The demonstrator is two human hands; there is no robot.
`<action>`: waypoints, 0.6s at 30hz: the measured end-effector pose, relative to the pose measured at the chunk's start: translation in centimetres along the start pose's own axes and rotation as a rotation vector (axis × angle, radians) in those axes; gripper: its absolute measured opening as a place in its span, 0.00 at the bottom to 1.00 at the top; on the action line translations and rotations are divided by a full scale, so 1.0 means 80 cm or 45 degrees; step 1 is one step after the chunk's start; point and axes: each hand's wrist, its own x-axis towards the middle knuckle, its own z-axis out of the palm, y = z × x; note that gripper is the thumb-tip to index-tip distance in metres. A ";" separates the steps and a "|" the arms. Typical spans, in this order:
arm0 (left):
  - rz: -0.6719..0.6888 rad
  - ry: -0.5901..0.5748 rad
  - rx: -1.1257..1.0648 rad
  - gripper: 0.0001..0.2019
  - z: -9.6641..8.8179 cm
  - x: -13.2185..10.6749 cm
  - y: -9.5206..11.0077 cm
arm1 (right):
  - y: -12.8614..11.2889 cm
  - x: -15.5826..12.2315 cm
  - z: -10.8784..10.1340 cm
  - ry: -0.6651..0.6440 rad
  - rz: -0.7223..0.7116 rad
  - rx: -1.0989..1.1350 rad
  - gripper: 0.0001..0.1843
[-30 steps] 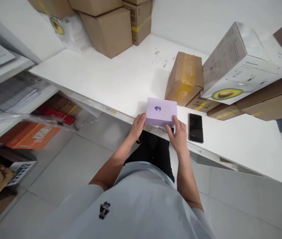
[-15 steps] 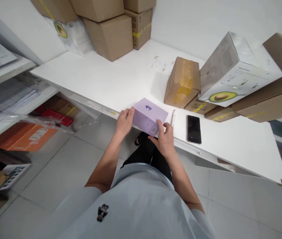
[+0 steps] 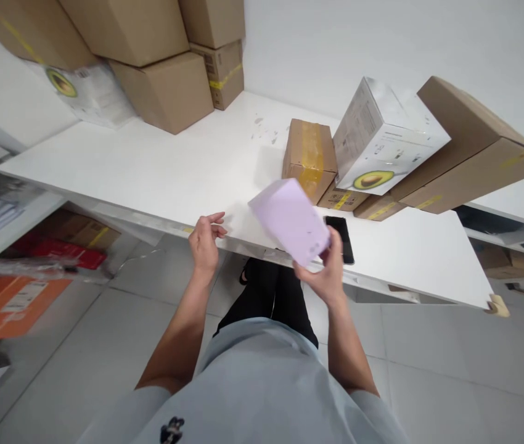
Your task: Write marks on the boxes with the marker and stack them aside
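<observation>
One small box (image 3: 290,225), pale purple with flat sides and straight edges, is in the right hand (image 3: 325,276), which grips one end of it with the thumb near the bottom corner and the fingers on the side. The box is tipped on a slant at the front edge of the white table (image 3: 151,169), between the two hands, and it looks smooth but a bit blurry. I cannot tell if it touches the table. The left hand (image 3: 205,243) is loose and free, with its fingers bent and a little apart, near the table's front edge. Just beside the purple box lies a phone (image 3: 344,237), thin and flat, with a dark, shiny face; the right hand covers part of it. Behind the phone is a brown cardboard box (image 3: 311,154) with wide, shiny yellow tape stuck on it. Next to that leans a tall white box (image 3: 382,148) with a picture of a cut avocado, green and round-ended. The table top is smooth and flat, with some gray flaky spots (image 3: 266,131) near the back. At the back left, plain brown boxes (image 3: 169,92) with sharp corners are piled up. Down on the left are an orange box (image 3: 16,302) and some crinkly clear plastic (image 3: 35,269).
</observation>
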 end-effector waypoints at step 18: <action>-0.193 -0.319 0.228 0.35 0.029 -0.013 -0.032 | 0.206 0.072 -0.296 0.836 0.931 -0.641 0.48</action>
